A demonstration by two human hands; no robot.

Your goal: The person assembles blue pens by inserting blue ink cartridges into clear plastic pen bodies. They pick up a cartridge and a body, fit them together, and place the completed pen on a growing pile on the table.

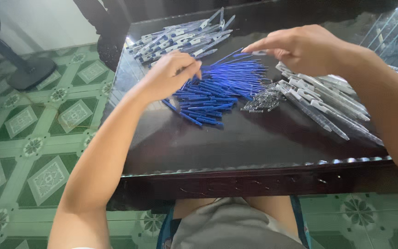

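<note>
My left hand (pixel 167 74) hovers over the left side of a heap of blue pen refills (pixel 222 87), its fingers pinched together on one or two of them. My right hand (pixel 300 48) is above the right end of that heap, thumb and forefinger closed on a thin blue refill with a pale pen part at the fingertips. A small pile of metal springs (pixel 261 99) lies between the refills and a row of clear pen barrels (pixel 323 99) under my right wrist.
A stack of assembled clear-and-blue pens (pixel 180 39) lies at the far left of the dark glass-topped table (pixel 236 143). A fan base (pixel 31 71) stands on the green patterned tile floor to the left. A person's dark legs (pixel 102 18) are beyond the table.
</note>
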